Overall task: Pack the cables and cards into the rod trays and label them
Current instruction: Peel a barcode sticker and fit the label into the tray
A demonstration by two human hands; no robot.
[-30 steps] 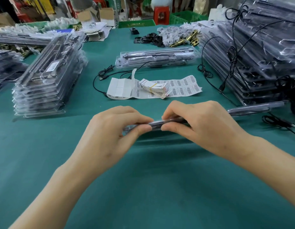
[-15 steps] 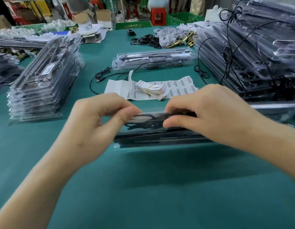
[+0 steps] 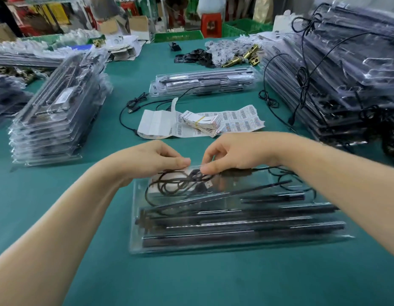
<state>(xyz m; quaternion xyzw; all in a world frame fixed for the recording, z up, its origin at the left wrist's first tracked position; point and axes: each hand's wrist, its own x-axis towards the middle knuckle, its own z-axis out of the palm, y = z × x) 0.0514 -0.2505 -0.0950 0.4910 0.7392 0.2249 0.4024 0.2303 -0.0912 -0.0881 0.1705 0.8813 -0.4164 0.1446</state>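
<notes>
A clear plastic rod tray (image 3: 213,244) lies flat on the green table in front of me, holding several black rods (image 3: 235,224) and a coiled black cable (image 3: 178,184) in its upper left pocket. My left hand (image 3: 154,160) pinches the tray's far edge with thumb and fingers. Close beside it, my right hand (image 3: 233,153) pinches the same far edge above the cable. A banded bundle of cards (image 3: 200,123) rests on a strip of barcode labels (image 3: 242,121) just beyond my hands.
A stack of packed trays (image 3: 57,120) stands at the left, one tray (image 3: 202,81) lies at centre back, and a tall pile of trays with loose cables (image 3: 337,76) fills the right. A loose black cable (image 3: 134,107) lies by the labels.
The tray was held on edge between both hands; it has tipped down towards me and now lies flat, rods and cable showing. Both hands stay on its far edge.
</notes>
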